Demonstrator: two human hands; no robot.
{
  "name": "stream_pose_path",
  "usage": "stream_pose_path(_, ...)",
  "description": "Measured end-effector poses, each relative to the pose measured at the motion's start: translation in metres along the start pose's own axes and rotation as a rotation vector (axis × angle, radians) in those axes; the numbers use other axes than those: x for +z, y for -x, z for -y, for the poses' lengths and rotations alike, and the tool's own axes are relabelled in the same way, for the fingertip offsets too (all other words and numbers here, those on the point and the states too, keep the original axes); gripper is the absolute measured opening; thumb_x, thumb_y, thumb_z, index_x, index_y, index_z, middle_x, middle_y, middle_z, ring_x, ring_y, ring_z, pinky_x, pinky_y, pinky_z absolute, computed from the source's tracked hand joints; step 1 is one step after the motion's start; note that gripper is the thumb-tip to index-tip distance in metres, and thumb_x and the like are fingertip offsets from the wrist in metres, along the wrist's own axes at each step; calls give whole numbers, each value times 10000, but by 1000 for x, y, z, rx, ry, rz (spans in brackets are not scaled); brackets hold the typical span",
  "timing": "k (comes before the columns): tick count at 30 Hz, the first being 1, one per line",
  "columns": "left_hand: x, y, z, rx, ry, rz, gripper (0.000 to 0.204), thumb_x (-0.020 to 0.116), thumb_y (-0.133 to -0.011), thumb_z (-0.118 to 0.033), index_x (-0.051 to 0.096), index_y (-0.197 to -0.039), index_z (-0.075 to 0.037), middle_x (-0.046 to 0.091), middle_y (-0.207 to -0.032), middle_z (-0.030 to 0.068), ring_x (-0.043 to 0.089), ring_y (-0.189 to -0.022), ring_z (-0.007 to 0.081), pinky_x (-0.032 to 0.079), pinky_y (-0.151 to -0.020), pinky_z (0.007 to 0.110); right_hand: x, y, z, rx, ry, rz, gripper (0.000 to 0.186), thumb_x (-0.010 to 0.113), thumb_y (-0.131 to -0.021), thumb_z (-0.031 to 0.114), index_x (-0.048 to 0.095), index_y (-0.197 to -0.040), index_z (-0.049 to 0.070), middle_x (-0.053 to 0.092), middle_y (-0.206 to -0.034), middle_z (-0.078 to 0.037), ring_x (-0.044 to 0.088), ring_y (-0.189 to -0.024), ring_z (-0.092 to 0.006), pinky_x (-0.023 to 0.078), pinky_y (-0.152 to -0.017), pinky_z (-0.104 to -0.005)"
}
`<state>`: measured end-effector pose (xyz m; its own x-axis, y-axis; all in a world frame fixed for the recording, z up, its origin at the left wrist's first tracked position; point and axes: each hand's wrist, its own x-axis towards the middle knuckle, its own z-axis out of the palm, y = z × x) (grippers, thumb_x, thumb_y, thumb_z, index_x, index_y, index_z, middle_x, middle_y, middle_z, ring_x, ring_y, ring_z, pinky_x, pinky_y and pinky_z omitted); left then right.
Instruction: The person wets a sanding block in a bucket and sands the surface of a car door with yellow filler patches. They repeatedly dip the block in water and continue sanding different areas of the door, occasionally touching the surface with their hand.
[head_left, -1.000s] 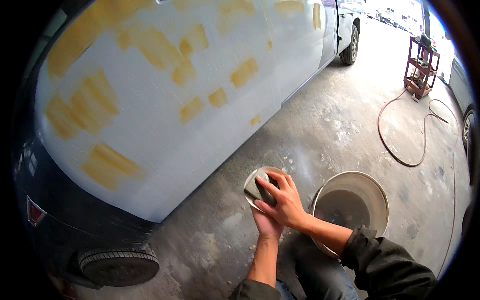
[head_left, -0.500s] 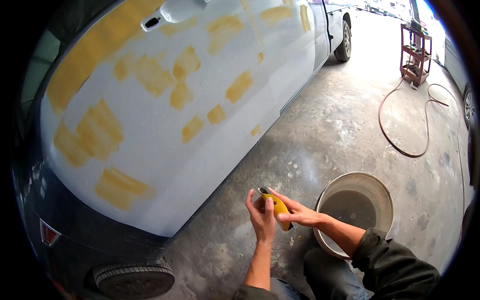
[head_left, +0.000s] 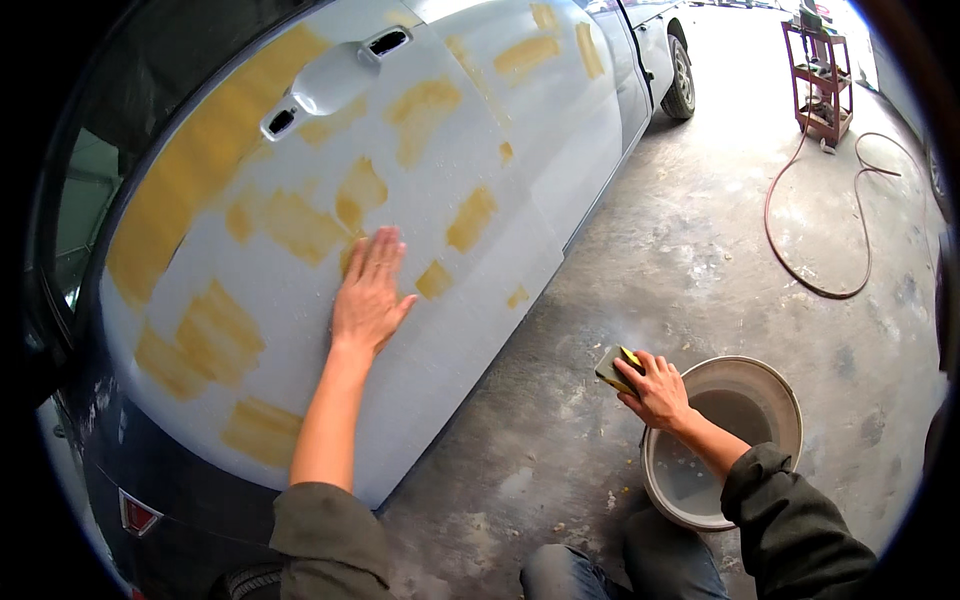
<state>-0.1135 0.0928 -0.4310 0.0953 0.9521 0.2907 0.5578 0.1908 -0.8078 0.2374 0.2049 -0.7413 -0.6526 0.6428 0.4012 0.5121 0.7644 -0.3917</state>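
My left hand [head_left: 368, 305] lies with its fingers stretched out over the grey car door [head_left: 450, 355], palm toward the panel, just below a yellow filler patch [head_left: 360, 193]. It appears to touch the surface. In my right hand [head_left: 662, 393] is a yellow sanding block [head_left: 612, 370] with a dark grey face, gripped at the left of a round bucket [head_left: 796, 430]. Cloudy grey water [head_left: 745, 415] stands in the bucket, partly covered by my right forearm. More yellow patches and small droplets mark the door around my left hand.
A reddish tool cart [head_left: 820, 75] stands on the concrete floor at the far right. From it a red hose [head_left: 773, 235] loops over the floor. The vehicle's far wheel [head_left: 680, 82] is at the top. My knees [head_left: 570, 575] are beside the bucket.
My left hand has let go of the sanding block and moved up and left onto the door. My right hand has carried the block rightward, close to the bucket. The view has shifted slightly.
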Motion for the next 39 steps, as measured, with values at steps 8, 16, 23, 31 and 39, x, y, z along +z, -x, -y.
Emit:
stream_pose_path(8,16,-32,-20,57,118,-40,751,571,-948,-462,372,-1500,6,249,-1632,125,193,-1523,238,167,-1263,407,3,-1,-5,25,6,-1,625,734,-825,385,533,-1402,253,512,-1329,-115,566,-1080,-316,511,-891,-429)
stream_pose_path(16,5,3,-19,-7,165,6,722,623,-926,-351,381,-1490,28,278,-1619,148,204,-1521,264,179,-1254,417,-1,-6,-1,42,-47,23,623,731,-822,383,540,-1401,252,515,-1326,-108,567,-1083,-307,512,-887,-423)
stream_pose_path(23,-2,2,-13,-82,140,-38,731,629,-925,-355,368,-1499,15,237,-1638,117,192,-1524,243,176,-1254,412,0,-3,-6,43,-33,38,630,731,-817,376,539,-1403,245,512,-1334,-107,568,-1088,-302,513,-889,-421)
stream_pose_path(31,3,25,-5,26,41,4,735,609,-934,-393,365,-1509,-6,246,-1636,108,192,-1524,233,183,-1256,401,0,-3,-4,24,-34,57,619,721,-833,373,532,-1407,243,508,-1339,-112,569,-1096,-309,517,-890,-420)
stream_pose_path(39,-10,-12,-8,-24,-43,6,706,561,-957,-439,386,-1504,-30,263,-1631,93,204,-1519,216,173,-1264,400,0,-4,-3,26,-22,70,619,722,-835,363,529,-1410,241,503,-1357,-111,568,-1100,-314,515,-896,-424)
